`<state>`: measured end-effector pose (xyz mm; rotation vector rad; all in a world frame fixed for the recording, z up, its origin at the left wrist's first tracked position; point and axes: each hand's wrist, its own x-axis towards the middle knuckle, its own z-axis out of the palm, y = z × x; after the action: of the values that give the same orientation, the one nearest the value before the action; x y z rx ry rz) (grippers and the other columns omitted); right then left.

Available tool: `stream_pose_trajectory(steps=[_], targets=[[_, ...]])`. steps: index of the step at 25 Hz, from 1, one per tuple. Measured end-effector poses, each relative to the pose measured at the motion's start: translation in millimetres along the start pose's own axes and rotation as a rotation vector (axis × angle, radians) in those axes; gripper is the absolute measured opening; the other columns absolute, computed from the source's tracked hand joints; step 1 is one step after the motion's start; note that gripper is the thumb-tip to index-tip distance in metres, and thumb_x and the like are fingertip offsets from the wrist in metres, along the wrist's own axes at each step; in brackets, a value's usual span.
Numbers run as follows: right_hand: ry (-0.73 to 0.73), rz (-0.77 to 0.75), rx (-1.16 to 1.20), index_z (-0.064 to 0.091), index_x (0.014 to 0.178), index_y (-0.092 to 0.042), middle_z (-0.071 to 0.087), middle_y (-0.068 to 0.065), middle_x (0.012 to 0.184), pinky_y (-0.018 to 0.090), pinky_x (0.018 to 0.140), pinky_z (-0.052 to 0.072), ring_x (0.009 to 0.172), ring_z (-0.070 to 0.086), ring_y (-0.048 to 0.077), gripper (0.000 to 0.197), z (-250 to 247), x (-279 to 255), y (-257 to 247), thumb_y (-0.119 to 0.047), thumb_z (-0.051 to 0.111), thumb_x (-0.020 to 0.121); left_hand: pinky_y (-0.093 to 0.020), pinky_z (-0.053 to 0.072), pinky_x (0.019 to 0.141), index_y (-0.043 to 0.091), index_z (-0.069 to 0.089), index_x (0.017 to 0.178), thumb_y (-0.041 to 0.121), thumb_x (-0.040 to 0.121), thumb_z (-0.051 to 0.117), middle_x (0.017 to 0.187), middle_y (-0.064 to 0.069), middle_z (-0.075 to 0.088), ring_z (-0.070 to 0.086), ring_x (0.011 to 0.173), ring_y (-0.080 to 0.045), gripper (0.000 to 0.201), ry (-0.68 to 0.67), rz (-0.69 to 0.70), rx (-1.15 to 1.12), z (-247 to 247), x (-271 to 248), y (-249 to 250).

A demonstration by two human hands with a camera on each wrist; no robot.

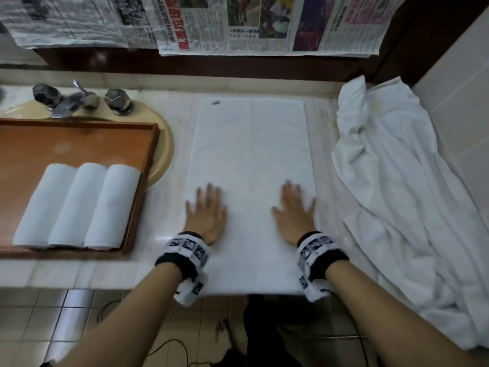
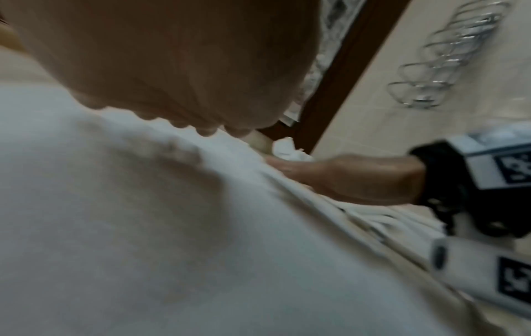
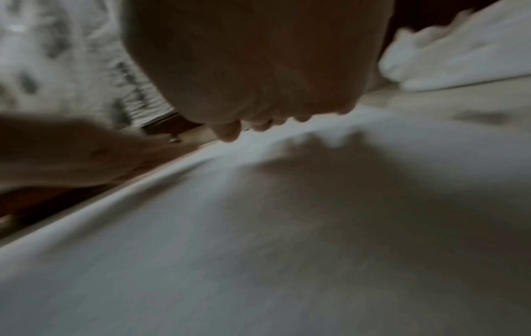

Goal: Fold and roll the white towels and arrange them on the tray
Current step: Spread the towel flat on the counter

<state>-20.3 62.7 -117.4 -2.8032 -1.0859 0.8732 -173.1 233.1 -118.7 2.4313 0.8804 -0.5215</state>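
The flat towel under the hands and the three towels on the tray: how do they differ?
The flat towel lies spread as a long rectangle; the three rolled towels are tight cylinders. The flat towel rests on the counter; the rolled ones lie side by side in the wooden tray. Left hand and right hand press the flat one; nothing touches the rolls. All are white.

Flat towel (image 1: 250, 181): plain white. Three rolled towels (image 1: 76, 207): white, unpatterned. Tray (image 1: 79, 144): reddish-brown wood with a darker rim. Loose cloth heap (image 1: 397, 181): white. Counter (image 1: 66, 271): pale marble, faintly veined. Basin (image 1: 164, 154): beige. Wristbands (image 1: 185, 250): black with white panels bearing black square markers. Newspapers (image 1: 264, 22): grey print with red headlines and colour photographs.
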Motion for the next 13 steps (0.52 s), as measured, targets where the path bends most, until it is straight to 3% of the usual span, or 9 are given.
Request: stream_pose_trajectory(steps=[2,3,4,6,7,11,13], targets=[[-0.041,-0.209,-0.045,-0.013,0.153,-0.019,-0.025,-0.007,0.158,0.055,0.115,-0.011,0.146,-0.021,0.015,0.061,21.3,-17.6,-20.8,-0.038,0.018,0.104,-0.044,-0.012,0.118,0.027,-0.011,0.154,0.04,0.104,0.011,0.157,0.009,-0.025,-0.021,0.147,-0.018,0.055,-0.057,0.2,0.017,23.0,-18.9,24.1],[-0.05,-0.202,-0.035,-0.012,0.153,-0.02,-0.025,-0.008,0.158,0.055,0.116,-0.009,0.146,-0.02,0.014,0.06,25.0,-22.0,-14.4,-0.038,0.017,0.104,-0.042,-0.013,0.117,0.03,-0.01,0.153,0.041,0.104,0.01,0.156,0.011,-0.025,-0.021,0.147,-0.016,0.054,-0.058,0.22,0.024,29.2,-25.5,19.2],[-0.037,-0.106,0.0,-0.013,0.153,-0.02,-0.026,-0.008,0.157,0.056,0.116,-0.008,0.146,-0.02,0.014,0.06,23.8,-20.6,-0.7,-0.038,0.017,0.104,-0.042,-0.013,0.117,0.031,-0.01,0.153,0.041,0.104,0.01,0.156,0.011,-0.025,-0.021,0.147,-0.016,0.054,-0.026,0.168,0.023,29.2,-26.3,4.5],[-0.007,0.168,0.032,-0.013,0.153,-0.018,-0.026,-0.006,0.157,0.058,0.115,-0.009,0.146,-0.021,0.015,0.062,21.6,-23.0,19.5,-0.041,0.016,0.103,-0.046,-0.012,0.117,0.03,-0.008,0.154,0.041,0.104,0.011,0.158,0.008,-0.023,-0.02,0.147,-0.018,0.055,0.034,-0.08,-0.008,19.7,-29.7,-22.8],[0.004,0.201,0.029,-0.012,0.153,-0.016,-0.025,-0.004,0.158,0.058,0.114,-0.01,0.146,-0.02,0.016,0.063,21.9,-28.9,17.7,-0.041,0.016,0.103,-0.047,-0.012,0.117,0.028,-0.008,0.154,0.041,0.104,0.011,0.159,0.006,-0.022,-0.02,0.147,-0.02,0.055,0.025,-0.132,-0.026,14.9,-32.9,-24.5],[0.048,-0.204,-0.002,-0.007,0.154,-0.02,-0.019,-0.005,0.16,0.053,0.117,-0.01,0.146,-0.019,0.014,0.058,67.4,-61.2,-47.1,-0.039,0.017,0.104,-0.044,-0.014,0.118,0.023,-0.008,0.155,0.039,0.105,0.011,0.159,0.006,-0.021,-0.021,0.147,-0.017,0.056,0.06,0.144,0.024,57.2,-51.5,24.2],[0.143,-0.208,-0.061,-0.003,0.154,-0.024,-0.014,-0.008,0.161,0.053,0.118,-0.007,0.147,-0.016,0.013,0.058,82.8,-65.0,-41.4,-0.042,0.017,0.103,-0.044,-0.014,0.119,0.027,-0.01,0.154,0.042,0.104,0.01,0.159,0.009,-0.021,-0.022,0.146,-0.014,0.056,0.176,0.144,0.075,76.1,-55.8,15.5]])
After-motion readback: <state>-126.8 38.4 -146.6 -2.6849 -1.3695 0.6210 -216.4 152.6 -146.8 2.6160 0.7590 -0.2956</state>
